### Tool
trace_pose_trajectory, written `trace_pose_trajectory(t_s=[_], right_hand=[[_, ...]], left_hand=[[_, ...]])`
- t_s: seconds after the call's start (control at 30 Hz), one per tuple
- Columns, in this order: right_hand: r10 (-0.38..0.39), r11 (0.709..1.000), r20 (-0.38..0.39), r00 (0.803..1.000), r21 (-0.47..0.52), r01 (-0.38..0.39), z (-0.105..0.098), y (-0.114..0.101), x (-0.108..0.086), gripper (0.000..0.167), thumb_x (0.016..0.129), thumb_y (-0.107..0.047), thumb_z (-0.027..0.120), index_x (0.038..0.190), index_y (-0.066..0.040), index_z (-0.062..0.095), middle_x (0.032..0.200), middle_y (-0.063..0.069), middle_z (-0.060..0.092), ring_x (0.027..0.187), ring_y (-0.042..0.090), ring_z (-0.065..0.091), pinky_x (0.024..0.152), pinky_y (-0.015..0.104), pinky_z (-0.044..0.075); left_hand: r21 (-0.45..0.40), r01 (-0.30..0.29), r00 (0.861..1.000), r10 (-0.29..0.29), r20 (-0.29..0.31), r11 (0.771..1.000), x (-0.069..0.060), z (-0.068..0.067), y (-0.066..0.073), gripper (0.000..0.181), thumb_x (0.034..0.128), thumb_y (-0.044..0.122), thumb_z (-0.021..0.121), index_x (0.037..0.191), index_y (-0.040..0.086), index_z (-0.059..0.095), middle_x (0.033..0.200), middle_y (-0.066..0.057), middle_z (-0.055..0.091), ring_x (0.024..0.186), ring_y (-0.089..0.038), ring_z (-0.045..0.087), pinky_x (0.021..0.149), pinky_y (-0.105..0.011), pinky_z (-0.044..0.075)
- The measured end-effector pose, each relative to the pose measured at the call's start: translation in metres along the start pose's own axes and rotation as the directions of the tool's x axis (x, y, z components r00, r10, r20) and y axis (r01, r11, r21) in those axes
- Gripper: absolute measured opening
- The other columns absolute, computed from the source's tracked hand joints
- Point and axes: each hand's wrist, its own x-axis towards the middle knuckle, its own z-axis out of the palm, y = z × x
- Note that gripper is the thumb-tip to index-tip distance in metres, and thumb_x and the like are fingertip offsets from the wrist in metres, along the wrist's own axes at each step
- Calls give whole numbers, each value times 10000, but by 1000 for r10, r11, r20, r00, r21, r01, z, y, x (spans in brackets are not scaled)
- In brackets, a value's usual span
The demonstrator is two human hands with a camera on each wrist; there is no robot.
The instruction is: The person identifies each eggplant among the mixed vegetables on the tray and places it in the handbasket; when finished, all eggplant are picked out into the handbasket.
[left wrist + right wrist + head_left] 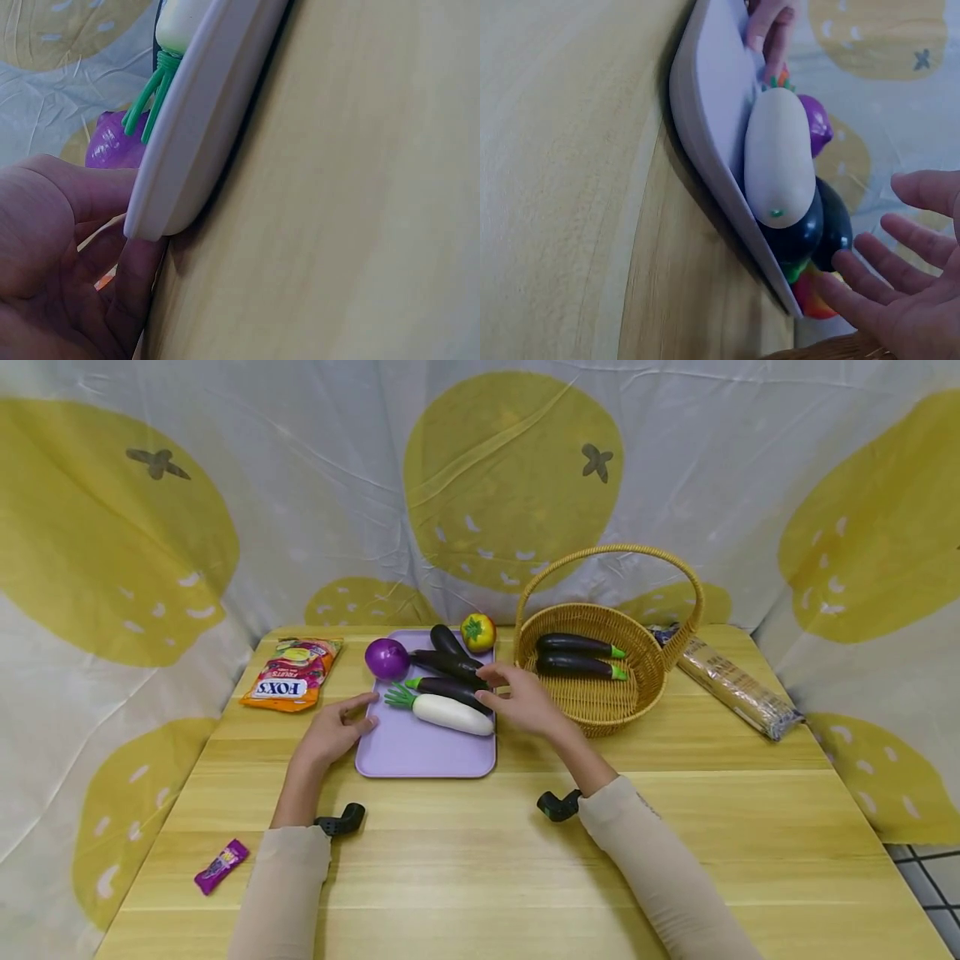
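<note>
On the lilac tray (423, 756) lie a white radish (453, 714) with green leaves, several dark eggplants (450, 691) and a purple onion (387, 659) at the back left. A red-yellow fruit (478, 632) sits at the back right corner. My left hand (332, 732) holds the tray's left edge, the rim (161, 184) between its digits in the left wrist view. Over the tray's right edge, beside the eggplants, is my right hand (525, 700); the right wrist view shows this hand (907, 277) with fingers spread and nothing gripped.
A wicker basket (652, 681) with two eggplants (573, 666) stands right of the tray. Beyond it lies a long clear-wrapped package (738, 689). An orange FOX'S bag (292, 675) is at the back left, and a small purple packet (221, 867) lies at the front left.
</note>
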Motion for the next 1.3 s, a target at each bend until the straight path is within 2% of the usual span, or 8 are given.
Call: trace_pose_trajectory(t_s=[0.37,0.57,0.7,0.8,0.93,1.07,1.2,1.3], right_hand=[[15,997,11,1000,-78,-14,10,2,10,407,1009,-216,671,1371,-37,618,1368,122,651,1245,288,620,1024,419,535],[18,984,7,1000,-179,-17,15,2,16,410,1008,-216,670,1380,-48,632,1369,114,660,1233,285,623,1034,425,523],[34,968,-16,999,-250,-37,19,4,18,407,1011,-238,665,1385,-78,643,1377,96,658,1241,285,614,1068,439,486],[49,964,-19,999,-262,-52,21,4,19,417,1010,-252,663,1390,-82,640,1396,110,642,1317,297,566,1123,454,437],[88,963,2,996,-256,-85,24,5,19,440,1010,-259,658,1413,-85,621,1445,134,604,1400,315,502,1170,463,394],[112,958,3,994,-265,-107,26,7,21,447,1012,-277,653,1421,-101,616,1463,130,598,1413,307,501,1172,459,396],[120,949,7,993,-296,-112,28,7,24,460,1014,-309,647,1429,-114,605,1463,121,600,1403,295,513,1170,452,398],[129,945,15,992,-305,-118,28,7,25,465,1014,-312,646,1431,-112,599,1466,124,595,1402,298,512,1174,455,393]], left_hand=[[-8,5,1000,-5,-3,1000,1,-1,-1,528,1029,354,624,1539,300,498,1656,-111,376,1303,-346,444,1036,-470,409],[-6,9,1000,-9,3,1000,1,-1,0,535,1026,353,630,1541,296,496,1640,-130,398,1181,-331,482,903,-385,418],[-16,1,1000,-1,6,1000,-1,-1,0,538,1024,343,636,1541,282,498,1645,-128,390,1254,-341,473,997,-442,428],[-17,-6,1000,6,-2,1000,-1,-1,0,535,1022,342,639,1536,275,506,1645,-124,392,1292,-342,458,1050,-474,411],[-7,-4,1000,4,-2,1000,-1,-1,0,534,1021,354,642,1533,280,511,1628,-136,416,1211,-328,481,951,-407,426],[-5,-2,1000,2,0,1000,-1,-1,1,535,1021,357,641,1534,281,510,1615,-143,431,1143,-321,491,879,-369,416],[-2,-1,1000,0,-6,1000,-1,0,1,530,1023,361,636,1532,285,512,1631,-132,414,1198,-335,486,940,-400,421],[2,-5,1000,5,-6,1000,-1,0,0,529,1024,356,634,1533,280,511,1629,-134,416,1177,-326,490,920,-389,424]])
